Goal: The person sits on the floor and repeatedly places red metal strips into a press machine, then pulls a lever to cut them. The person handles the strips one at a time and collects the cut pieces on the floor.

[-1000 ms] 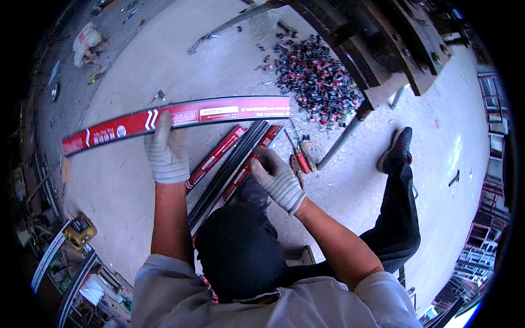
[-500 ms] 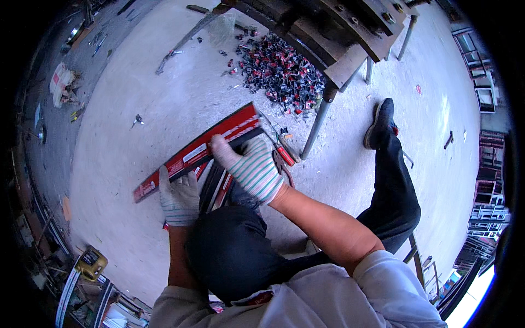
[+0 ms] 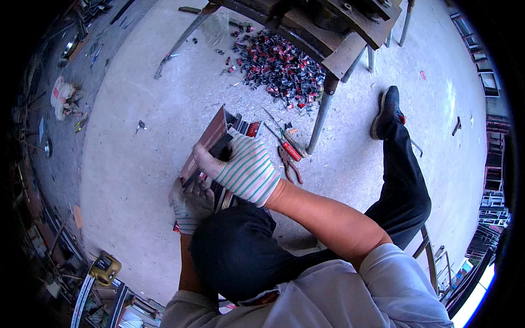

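Both my hands wear striped knit gloves. A metal profile length [image 3: 208, 135] with dull red film on its face is tilted between them, running away from me. My right hand [image 3: 247, 168] wraps the profile's near side, thumb on the film and fingers behind. My left hand [image 3: 192, 203] grips its lower end, fingers bent. Below lie more dark profiles with red film [image 3: 252, 129], partly hidden by my hands and knee. Just right of my right hand, pliers [image 3: 288, 165] and a red-handled screwdriver [image 3: 290, 150] rest on the floor.
A heap of small black and red cut pieces [image 3: 281, 68] spreads beneath a metal workbench [image 3: 342, 60] whose pipe leg [image 3: 321, 123] stands beyond the tools. My right leg [image 3: 402, 175] stretches out at right. A yellow tape measure [image 3: 105, 268] is at lower left; frames [image 3: 488, 82] line the right edge.
The profile has swung from lying slantwise with its bright red face showing to a steeper angle, tilted on edge. My left hand has come right, closer to the right hand.
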Available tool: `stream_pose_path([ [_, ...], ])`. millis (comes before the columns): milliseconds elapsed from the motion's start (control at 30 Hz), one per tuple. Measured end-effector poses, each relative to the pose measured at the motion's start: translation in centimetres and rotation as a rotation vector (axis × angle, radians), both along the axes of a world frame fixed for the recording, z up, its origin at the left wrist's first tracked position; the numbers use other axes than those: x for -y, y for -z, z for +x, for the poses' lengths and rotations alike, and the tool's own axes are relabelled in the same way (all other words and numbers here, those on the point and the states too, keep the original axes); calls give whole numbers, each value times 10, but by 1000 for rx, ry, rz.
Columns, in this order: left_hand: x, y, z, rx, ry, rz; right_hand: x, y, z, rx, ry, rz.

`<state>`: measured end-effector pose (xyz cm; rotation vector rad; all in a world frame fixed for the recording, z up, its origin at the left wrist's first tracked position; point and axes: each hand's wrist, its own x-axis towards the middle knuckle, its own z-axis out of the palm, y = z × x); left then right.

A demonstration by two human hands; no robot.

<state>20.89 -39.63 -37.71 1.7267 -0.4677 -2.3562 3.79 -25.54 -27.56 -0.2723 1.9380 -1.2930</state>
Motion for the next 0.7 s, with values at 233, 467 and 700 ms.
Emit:
stream_pose_path([
  [233, 21, -7, -16, -339, -9, -242, -4, 45, 18, 107, 209, -519],
  [467, 127, -23, -15, -458, 8, -943, -49, 114, 21, 117, 64, -190],
  [700, 80, -37, -41, 264, 966, -1341, -19, 116, -26, -77, 162, -258],
])
